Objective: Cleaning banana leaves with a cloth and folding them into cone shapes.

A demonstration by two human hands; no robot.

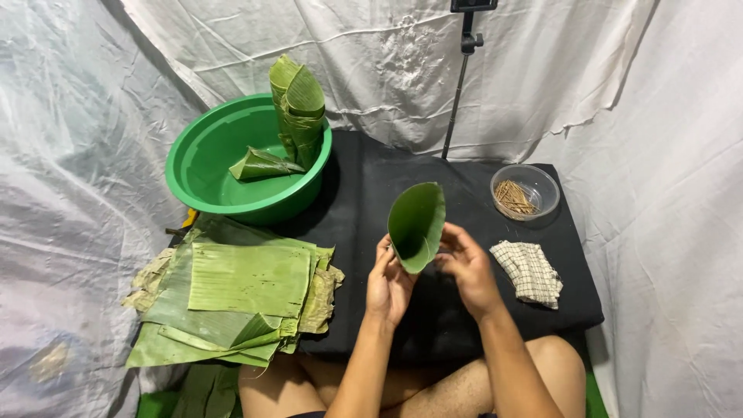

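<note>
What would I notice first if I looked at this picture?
Probably the green leaf cone in the middle, held up by the left hand and right hand over the black table. Next, the big green basin at the back left, holding finished cones, and the stack of leaf pieces in front of it.

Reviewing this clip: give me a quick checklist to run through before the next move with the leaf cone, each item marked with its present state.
1. Both hands on the banana-leaf cone: ok. The left hand and the right hand hold it from either side, above the black cloth.
2. Cone rolled, open mouth facing the camera: ok.
3. Seam pinned or overlapping firmly: cannot tell, it is hidden by the fingers.
4. Clear bowl of wooden sticks near the right hand: ok, beside the checked cloth.
5. Stack of cut leaves near the left hand: ok.
6. Green basin has room: ok, it holds a few finished cones.
</note>
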